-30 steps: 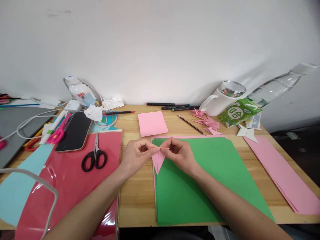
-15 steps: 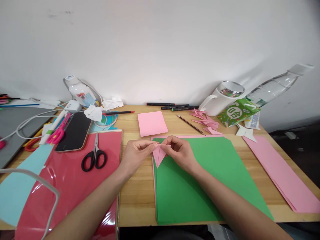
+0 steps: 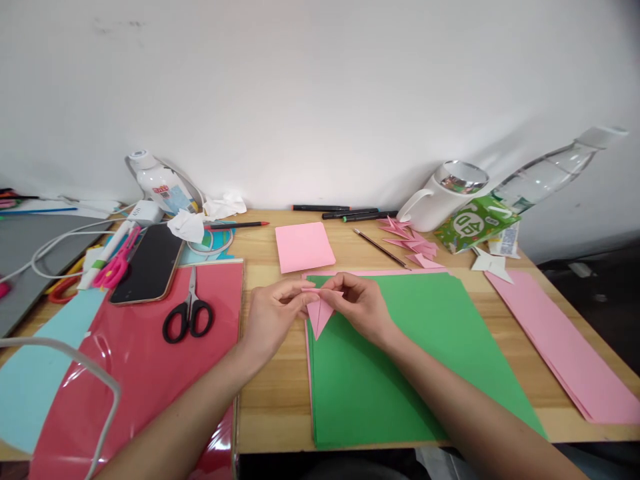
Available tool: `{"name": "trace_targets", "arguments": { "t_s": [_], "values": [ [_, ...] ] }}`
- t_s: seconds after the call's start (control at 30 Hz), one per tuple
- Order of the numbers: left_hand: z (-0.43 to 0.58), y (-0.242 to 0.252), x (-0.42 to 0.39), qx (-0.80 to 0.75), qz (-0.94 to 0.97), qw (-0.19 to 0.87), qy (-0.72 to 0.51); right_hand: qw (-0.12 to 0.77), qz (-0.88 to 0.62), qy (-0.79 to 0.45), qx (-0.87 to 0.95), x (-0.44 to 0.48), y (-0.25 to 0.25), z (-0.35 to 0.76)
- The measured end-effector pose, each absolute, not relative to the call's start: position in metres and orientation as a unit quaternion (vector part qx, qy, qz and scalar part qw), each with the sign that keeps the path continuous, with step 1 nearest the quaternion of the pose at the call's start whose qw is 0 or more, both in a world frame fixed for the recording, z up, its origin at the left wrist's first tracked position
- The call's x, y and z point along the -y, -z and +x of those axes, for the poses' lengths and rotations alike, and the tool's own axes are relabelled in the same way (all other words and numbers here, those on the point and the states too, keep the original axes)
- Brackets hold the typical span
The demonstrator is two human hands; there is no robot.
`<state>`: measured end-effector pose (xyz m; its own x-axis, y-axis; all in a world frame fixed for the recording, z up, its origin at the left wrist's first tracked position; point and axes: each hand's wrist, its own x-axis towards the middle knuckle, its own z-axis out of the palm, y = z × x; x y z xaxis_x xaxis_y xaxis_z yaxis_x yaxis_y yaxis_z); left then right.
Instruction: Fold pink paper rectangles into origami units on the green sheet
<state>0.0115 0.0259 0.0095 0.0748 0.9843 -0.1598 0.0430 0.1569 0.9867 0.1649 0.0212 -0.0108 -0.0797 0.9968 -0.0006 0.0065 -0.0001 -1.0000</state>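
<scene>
the left hand (image 3: 275,313) and right hand (image 3: 363,305) have fingers (image 3: 300,303) pinching a small pink folded-paper triangle (image 3: 319,317). it looks partly folded; next probably needs careful pressing.

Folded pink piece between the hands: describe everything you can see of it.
The folded pink piece looks like paper, folded into a triangle whose tip points toward the person, with a line down its middle. The left hand and right hand pinch it near its far edge, partly hiding it. It is over the far left corner of the green sheets; contact is unclear.
</scene>
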Motion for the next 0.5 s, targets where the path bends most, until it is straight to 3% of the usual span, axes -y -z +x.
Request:
{"name": "trace_targets", "arguments": {
  "t_s": [0.5],
  "values": [
    [0.0056,-0.0112,-0.0312,-0.464,0.583,0.531,-0.403,0.481,-0.476,-0.566,0.47,-0.0238,0.0112,0.1682]
  ]
}}
